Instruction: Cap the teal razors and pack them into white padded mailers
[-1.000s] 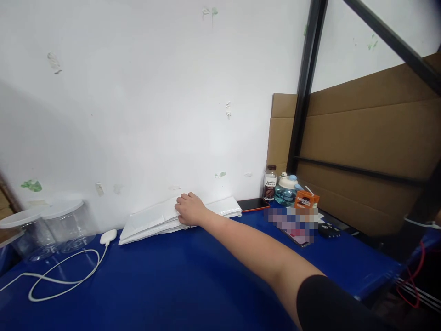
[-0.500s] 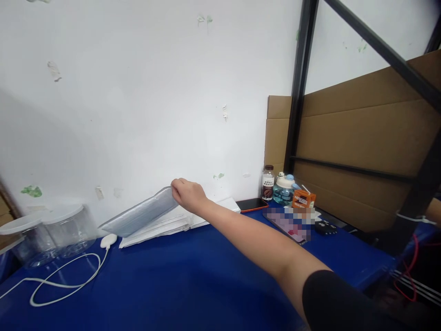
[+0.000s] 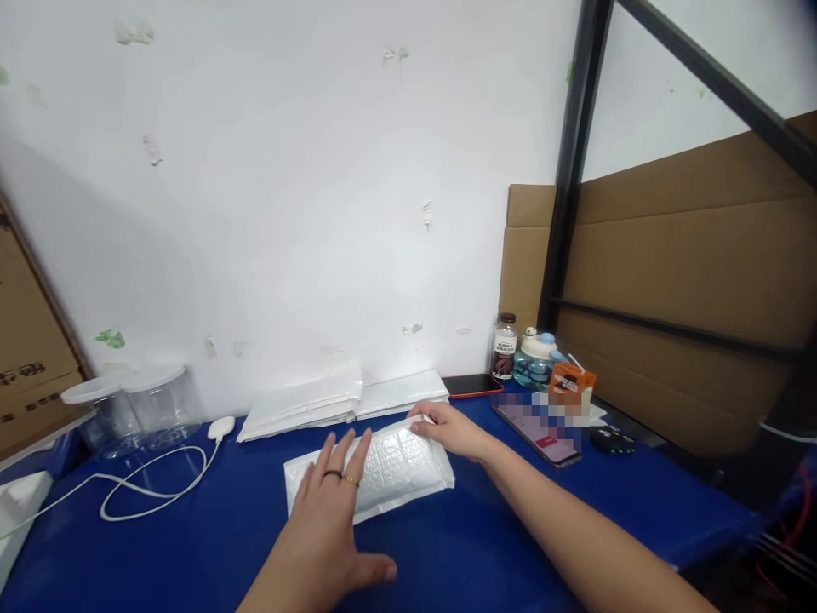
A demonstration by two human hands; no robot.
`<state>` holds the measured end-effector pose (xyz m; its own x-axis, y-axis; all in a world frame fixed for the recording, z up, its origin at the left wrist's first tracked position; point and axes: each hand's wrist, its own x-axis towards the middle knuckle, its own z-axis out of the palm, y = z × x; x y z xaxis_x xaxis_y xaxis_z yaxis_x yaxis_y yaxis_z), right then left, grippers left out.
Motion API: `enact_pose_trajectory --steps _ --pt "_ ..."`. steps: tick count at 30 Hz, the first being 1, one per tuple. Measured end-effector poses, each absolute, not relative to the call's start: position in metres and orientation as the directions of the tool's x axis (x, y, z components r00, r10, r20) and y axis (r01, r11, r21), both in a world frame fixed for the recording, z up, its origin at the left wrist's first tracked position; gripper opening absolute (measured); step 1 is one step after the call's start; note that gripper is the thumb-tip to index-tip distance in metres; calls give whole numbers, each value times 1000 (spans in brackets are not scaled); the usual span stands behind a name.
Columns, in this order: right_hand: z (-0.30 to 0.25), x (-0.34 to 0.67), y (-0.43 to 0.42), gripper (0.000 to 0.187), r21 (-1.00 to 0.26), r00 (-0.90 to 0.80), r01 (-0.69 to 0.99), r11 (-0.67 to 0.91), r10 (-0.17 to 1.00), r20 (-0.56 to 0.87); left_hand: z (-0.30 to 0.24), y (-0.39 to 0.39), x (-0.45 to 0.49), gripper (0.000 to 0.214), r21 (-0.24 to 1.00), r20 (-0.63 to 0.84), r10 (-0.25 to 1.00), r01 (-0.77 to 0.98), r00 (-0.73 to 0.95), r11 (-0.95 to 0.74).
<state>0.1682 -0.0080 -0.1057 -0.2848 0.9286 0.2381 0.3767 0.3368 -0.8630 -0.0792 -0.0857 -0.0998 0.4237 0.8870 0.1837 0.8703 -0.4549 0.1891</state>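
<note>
A white bubble mailer (image 3: 399, 472) lies at a slant over the middle of the blue table. My right hand (image 3: 447, 428) pinches its upper edge near the right corner, thumb on top. Over the mailer's left part is my left hand (image 3: 328, 511), fingers stretched out and thumb spread, two rings on it; whether the fingertips touch the mailer I cannot tell. Behind it, along the wall, lie two stacks of similar white mailers, the left stack (image 3: 306, 404) and the right stack (image 3: 402, 393).
Clear lidded jars (image 3: 162, 409) and a white cable with a round puck (image 3: 221, 427) are at the left. On the right are phones (image 3: 539, 430), a brown-capped bottle (image 3: 504, 349), a blue-and-cream bottle (image 3: 534, 362), an orange drink carton (image 3: 573, 383) and a black metal frame (image 3: 568, 170).
My right hand has brought the mailer from the left stack forward and down to the table's middle. My left hand has come into view. The camera view has shifted slightly left.
</note>
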Motion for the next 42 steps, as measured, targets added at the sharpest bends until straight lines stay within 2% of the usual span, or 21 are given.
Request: enact_pose_trajectory --steps 2,3,8,12,15,18,21,24,27,31,34,38,40,42 --pt "-110 170 -10 24 -931 -298 214 294 928 224 -95 -58 -60 130 130 167 883 878 440 -462" --pt "-111 170 -11 26 -958 -306 133 256 929 206 -96 -46 -53 132 101 163 871 870 464 -483" --pt "-119 172 -12 36 -974 -282 -222 38 954 102 -108 -25 -45 95 67 208 843 853 496 -518" --pt "-134 166 -4 41 -917 -109 -398 6 993 54 -98 -23 -49 89 21 247 863 888 441 -460" --pt "-142 157 2 35 -852 -6 -523 -20 1000 -20 -70 -20 -42 86 -114 231 847 878 479 -465" --pt "-145 151 3 24 -743 -59 -646 -175 982 -181 -36 -17 -22 74 -301 208 793 809 572 -504" --pt "-145 148 3 31 -615 -201 -718 -326 943 -264 -9 -17 3 55 -419 256 727 751 637 -511" --pt "-145 149 3 38 -556 -255 -748 -362 930 -263 6 -18 22 41 -492 250 693 705 677 -511" --pt "-146 152 6 42 -533 -223 -771 -348 932 -286 12 -17 30 39 -535 200 699 674 686 -509" --pt "-144 156 6 38 -597 -178 -723 -347 929 -325 14 -14 28 55 -555 148 734 670 663 -493" --pt "-141 158 4 31 -764 -100 -571 -300 949 -298 17 -10 21 64 -540 122 762 687 636 -487" --pt "-144 160 5 34 -972 4 -206 -111 993 -114 17 -5 8 67 -475 77 829 752 553 -458" --pt "-148 163 8 38 -999 35 21 -48 998 -47 13 -3 1 70 -424 32 864 790 502 -443" --pt "-151 168 13 41 -958 81 286 34 995 59 6 -1 -6 71 -381 -16 886 816 463 -434"
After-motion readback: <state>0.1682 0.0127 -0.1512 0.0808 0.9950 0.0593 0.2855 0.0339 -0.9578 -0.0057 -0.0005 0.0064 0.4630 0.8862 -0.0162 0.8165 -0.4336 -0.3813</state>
